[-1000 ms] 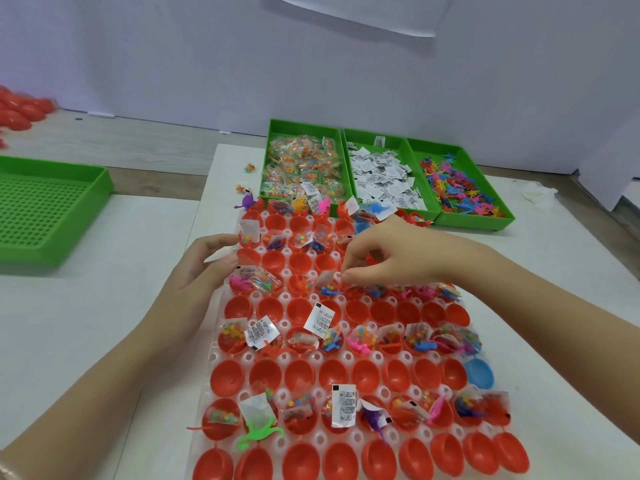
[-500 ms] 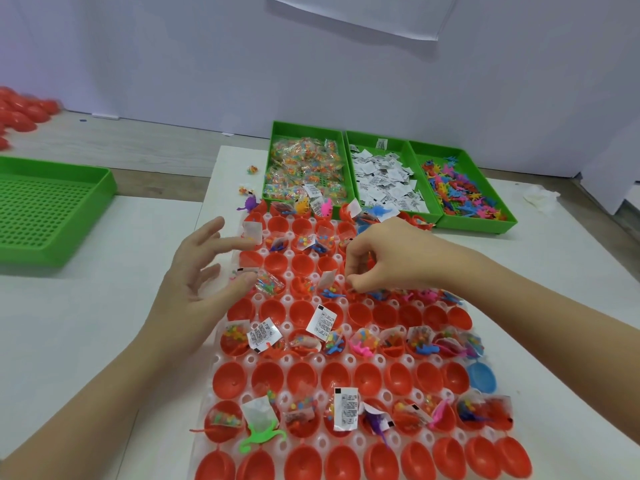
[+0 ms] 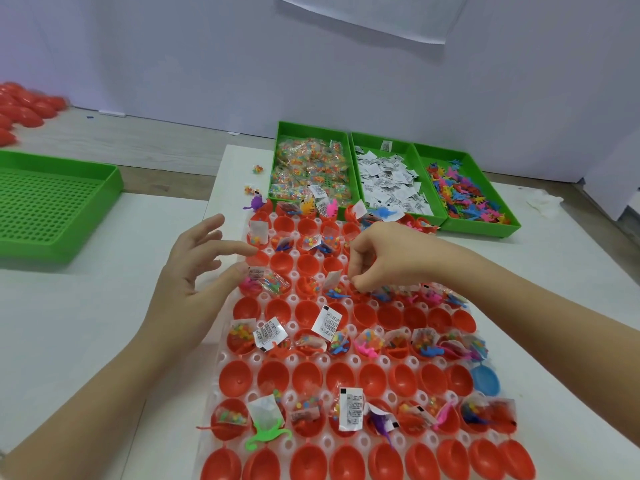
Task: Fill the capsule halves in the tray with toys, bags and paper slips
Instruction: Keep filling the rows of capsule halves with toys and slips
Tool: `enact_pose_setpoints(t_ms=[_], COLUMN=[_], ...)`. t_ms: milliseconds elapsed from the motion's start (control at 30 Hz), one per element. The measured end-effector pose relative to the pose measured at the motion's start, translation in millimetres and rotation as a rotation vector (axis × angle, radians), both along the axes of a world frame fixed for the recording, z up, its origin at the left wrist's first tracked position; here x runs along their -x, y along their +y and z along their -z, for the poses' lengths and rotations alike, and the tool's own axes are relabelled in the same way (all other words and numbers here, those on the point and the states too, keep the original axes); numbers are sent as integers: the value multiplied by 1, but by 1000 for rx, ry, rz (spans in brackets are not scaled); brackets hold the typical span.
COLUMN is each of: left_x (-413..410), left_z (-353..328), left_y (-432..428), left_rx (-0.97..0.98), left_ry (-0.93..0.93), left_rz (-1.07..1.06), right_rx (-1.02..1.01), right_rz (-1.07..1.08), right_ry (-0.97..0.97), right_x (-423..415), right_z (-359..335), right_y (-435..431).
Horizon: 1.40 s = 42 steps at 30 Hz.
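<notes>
The white tray (image 3: 292,358) is lying along the middle of the bench (image 3: 69,323), running from the near edge towards the far edge, and its red capsule halves (image 3: 273,377) are sitting in rows, some bare, some already carrying bags, toys and slips. One blue capsule half (image 3: 486,379) is showing at the tray's right edge. The left hand (image 3: 194,271) is hovering open over the tray's left edge, fingers spread and straight, thumb tip just beside a bag (image 3: 273,284) in an edge capsule. The right hand (image 3: 374,258) is reaching across the middle of the tray, fingers curled down with the tips pressing into a filled row; I cannot tell whether it is pinching anything. At the far edge three green bins are standing side by side, just beyond the tray: bags (image 3: 308,168) on the left, paper slips (image 3: 388,178) in the middle, coloured toys (image 3: 464,195) on the right. A green lizard toy (image 3: 266,436) is hanging over a capsule near the tray's near-left corner. A green perforated tray (image 3: 52,202) is resting at the left edge
</notes>
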State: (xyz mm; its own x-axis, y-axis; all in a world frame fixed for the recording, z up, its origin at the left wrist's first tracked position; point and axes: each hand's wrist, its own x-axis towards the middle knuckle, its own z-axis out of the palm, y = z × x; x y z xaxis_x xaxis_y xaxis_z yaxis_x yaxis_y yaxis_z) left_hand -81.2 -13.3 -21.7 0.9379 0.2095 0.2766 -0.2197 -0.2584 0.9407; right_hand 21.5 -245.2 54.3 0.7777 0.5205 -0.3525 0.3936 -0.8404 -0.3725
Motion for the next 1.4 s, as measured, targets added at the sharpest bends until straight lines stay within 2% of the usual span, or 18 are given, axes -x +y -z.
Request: enact_pose_setpoints(t_ms=[133, 367, 433, 533, 567, 700, 767, 1067, 1400], left_x=[0, 0, -1, -1, -2, -3, -4, -4, -4], left_z=[-1, -4, -4, -3, -2, 1, 2, 3, 1], left_y=[-1, -2, -1, -1, -1, 2, 4, 3, 4], left_rx=[0, -3, -2, -5, -8, 12, 36, 37, 17], left_ry=[32, 42, 47, 65, 77, 137, 150, 155, 129], left_rz=[-7, 3, 0, -13, -19, -13, -10, -28, -27], right_rx=[-13, 26, -71, -364, -368, -36, 101, -72, -60], right_rz=[10, -48, 0, 138, 116, -85, -120, -56, -147], right_ry=[23, -64, -150, -279, -297, -427, -488, -260, -307], right_x=[0, 3, 3, 16, 23, 48, 49, 31, 23], right_z=[2, -24, -34, -30, -25, -1, 5, -1, 6], right_y=[2, -7, -5, 19, 32, 75, 83, 72, 73])
